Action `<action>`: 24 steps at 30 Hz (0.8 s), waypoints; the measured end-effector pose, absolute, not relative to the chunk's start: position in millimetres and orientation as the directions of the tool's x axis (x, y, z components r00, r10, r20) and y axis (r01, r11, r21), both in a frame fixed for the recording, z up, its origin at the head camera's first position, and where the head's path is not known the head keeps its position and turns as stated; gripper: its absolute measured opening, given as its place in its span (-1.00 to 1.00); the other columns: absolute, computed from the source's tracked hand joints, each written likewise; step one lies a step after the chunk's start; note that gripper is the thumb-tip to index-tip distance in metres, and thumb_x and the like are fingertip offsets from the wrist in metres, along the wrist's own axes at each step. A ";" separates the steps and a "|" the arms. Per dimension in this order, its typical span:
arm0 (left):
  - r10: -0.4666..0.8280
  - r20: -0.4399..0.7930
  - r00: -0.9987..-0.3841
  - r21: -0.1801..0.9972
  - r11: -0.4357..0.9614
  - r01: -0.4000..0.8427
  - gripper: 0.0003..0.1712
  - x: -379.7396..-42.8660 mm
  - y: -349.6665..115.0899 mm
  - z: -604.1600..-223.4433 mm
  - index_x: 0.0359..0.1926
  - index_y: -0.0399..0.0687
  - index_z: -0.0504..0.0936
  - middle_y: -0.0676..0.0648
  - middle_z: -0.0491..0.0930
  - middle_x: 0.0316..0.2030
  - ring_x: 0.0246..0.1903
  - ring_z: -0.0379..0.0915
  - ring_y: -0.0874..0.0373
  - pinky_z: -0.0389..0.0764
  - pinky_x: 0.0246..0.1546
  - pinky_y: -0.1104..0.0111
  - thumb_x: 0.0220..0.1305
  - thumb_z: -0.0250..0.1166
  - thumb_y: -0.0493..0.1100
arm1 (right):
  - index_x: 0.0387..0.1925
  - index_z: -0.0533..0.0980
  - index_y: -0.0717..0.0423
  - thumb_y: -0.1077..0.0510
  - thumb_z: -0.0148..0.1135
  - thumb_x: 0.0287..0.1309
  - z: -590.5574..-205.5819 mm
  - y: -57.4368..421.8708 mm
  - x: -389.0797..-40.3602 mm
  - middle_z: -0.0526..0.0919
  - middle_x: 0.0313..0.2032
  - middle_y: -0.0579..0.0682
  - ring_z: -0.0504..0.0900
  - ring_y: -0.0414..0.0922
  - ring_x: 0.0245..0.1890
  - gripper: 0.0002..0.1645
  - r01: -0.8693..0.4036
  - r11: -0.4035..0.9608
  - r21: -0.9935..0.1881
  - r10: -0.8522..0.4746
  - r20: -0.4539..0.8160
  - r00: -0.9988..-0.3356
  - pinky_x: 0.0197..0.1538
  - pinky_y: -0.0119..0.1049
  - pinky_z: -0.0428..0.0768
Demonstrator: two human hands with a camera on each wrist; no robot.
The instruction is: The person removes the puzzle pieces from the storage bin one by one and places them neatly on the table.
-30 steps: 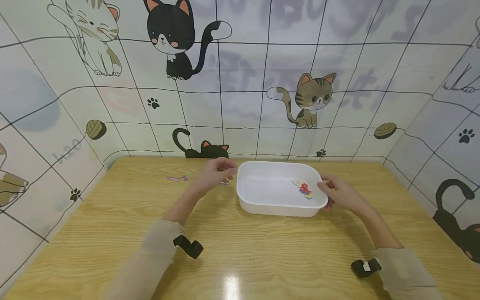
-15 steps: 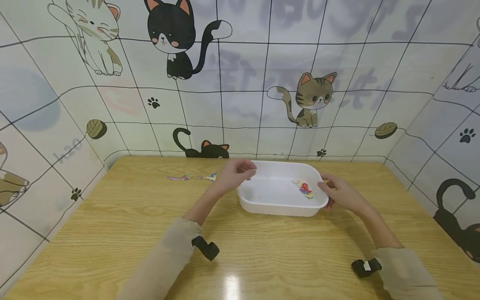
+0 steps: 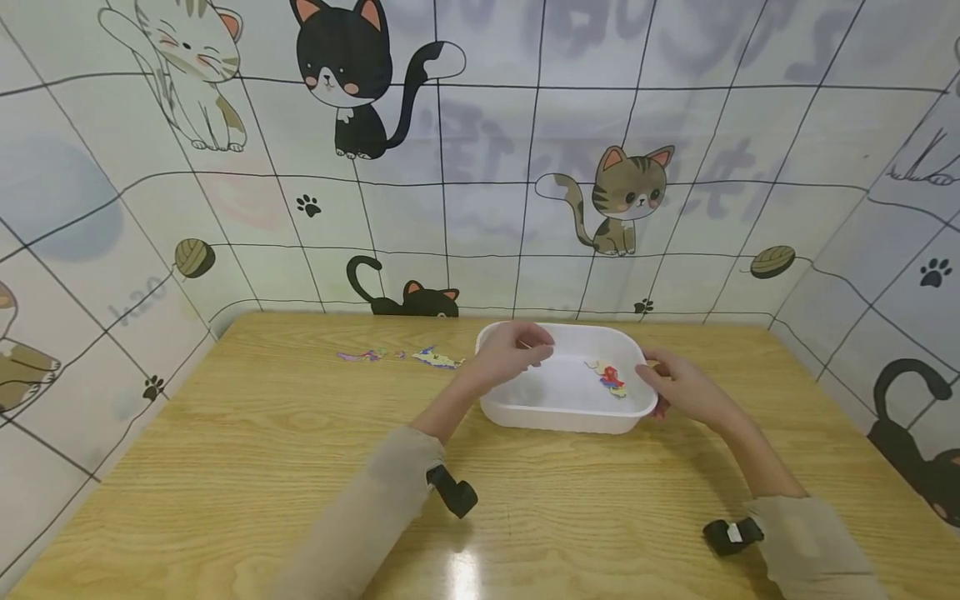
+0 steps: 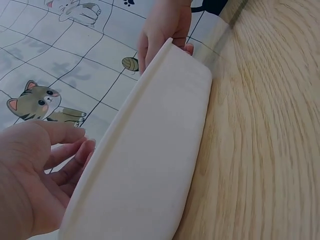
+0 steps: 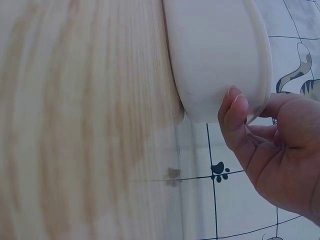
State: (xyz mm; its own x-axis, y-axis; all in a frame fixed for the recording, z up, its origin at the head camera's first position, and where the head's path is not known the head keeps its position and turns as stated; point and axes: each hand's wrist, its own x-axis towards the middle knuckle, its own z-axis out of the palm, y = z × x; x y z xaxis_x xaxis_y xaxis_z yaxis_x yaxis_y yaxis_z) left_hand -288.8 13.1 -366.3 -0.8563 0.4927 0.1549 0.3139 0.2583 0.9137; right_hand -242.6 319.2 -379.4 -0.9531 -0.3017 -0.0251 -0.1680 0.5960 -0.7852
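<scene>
A white plastic tray (image 3: 566, 421) with rounded corners sits on the table. My right hand (image 3: 686, 387) grips its right end, thumb at the rim and fingers under it; the right wrist view shows those fingers against the outer wall (image 5: 215, 60). Over the tray's left part is my left hand (image 3: 513, 354), thumb and fingertips brought together in a pinch. What small piece lies between them I cannot tell, as the fingertips mostly cover it. Inside the tray rest small red, blue and yellow pieces (image 3: 611, 379), nearer the right end.
Left of the tray, along the back of the wooden table (image 3: 300, 467), lie several tiny thin pieces: a yellow, white and blue group (image 3: 437, 358) and a purple-pink group (image 3: 360, 356). A cat-print backdrop (image 3: 487, 208) rises behind the table's far edge.
My left hand has moved right, from beside the small pieces to over the tray, uncovering the yellow and blue group. The right hand keeps its grip on the tray.
</scene>
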 end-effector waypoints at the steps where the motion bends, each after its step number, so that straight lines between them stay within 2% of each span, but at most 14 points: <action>1: 0.491 0.144 -0.859 0.915 0.264 0.304 -0.79 -289.3 16.9 -366.7 -0.03 -0.20 0.66 -0.06 0.68 -0.24 -0.26 0.63 0.03 0.61 -0.28 0.40 0.39 0.29 -0.19 | 0.42 0.09 0.50 0.14 -0.04 0.57 -379.3 319.3 -242.5 0.60 -0.33 0.19 0.60 -0.04 -0.59 -0.35 -0.168 0.596 -0.785 -0.302 -0.025 -0.953 -0.48 -0.16 0.67; 3: 0.490 0.129 -0.862 0.913 0.281 0.296 -0.80 -289.9 24.2 -367.0 -0.05 -0.18 0.67 -0.03 0.68 -0.26 -0.31 0.60 0.17 0.61 -0.30 0.42 0.38 0.31 -0.18 | 0.43 0.08 0.50 0.14 -0.04 0.57 -379.1 319.4 -242.2 0.61 -0.33 0.19 0.60 -0.04 -0.59 -0.35 -0.168 0.596 -0.786 -0.303 -0.026 -0.953 -0.48 -0.16 0.67; 6: 0.496 0.119 -0.860 0.910 0.293 0.294 -0.81 -290.5 34.4 -367.9 -0.07 -0.16 0.67 0.00 0.68 -0.28 -0.34 0.59 0.24 0.60 -0.32 0.44 0.38 0.31 -0.18 | 0.43 0.08 0.50 0.15 -0.03 0.57 -378.9 319.3 -242.1 0.61 -0.33 0.19 0.60 -0.04 -0.59 -0.35 -0.172 0.598 -0.783 -0.305 -0.023 -0.952 -0.49 -0.17 0.66; 14: 0.511 0.097 -0.854 0.915 0.292 0.279 -0.82 -295.2 57.8 -377.3 -0.07 -0.20 0.70 -0.01 0.68 -0.33 -0.28 0.68 0.02 0.60 -0.36 0.46 0.36 0.33 -0.22 | 0.43 0.09 0.48 0.19 -0.02 0.55 -377.6 318.5 -241.7 0.61 -0.30 0.24 0.60 -0.04 -0.58 -0.37 -0.178 0.605 -0.776 -0.304 -0.019 -0.952 -0.48 -0.16 0.67; 24: 0.505 0.030 -0.863 0.915 0.333 0.227 -0.82 -303.4 85.3 -384.8 -0.08 -0.22 0.71 -0.03 0.72 -0.30 -0.44 0.59 0.22 0.59 -0.39 0.47 0.34 0.34 -0.24 | 0.42 0.11 0.47 0.19 -0.01 0.55 -377.3 318.6 -241.1 0.61 -0.30 0.26 0.60 -0.04 -0.58 -0.39 -0.183 0.582 -0.792 -0.317 -0.014 -0.948 -0.48 -0.21 0.66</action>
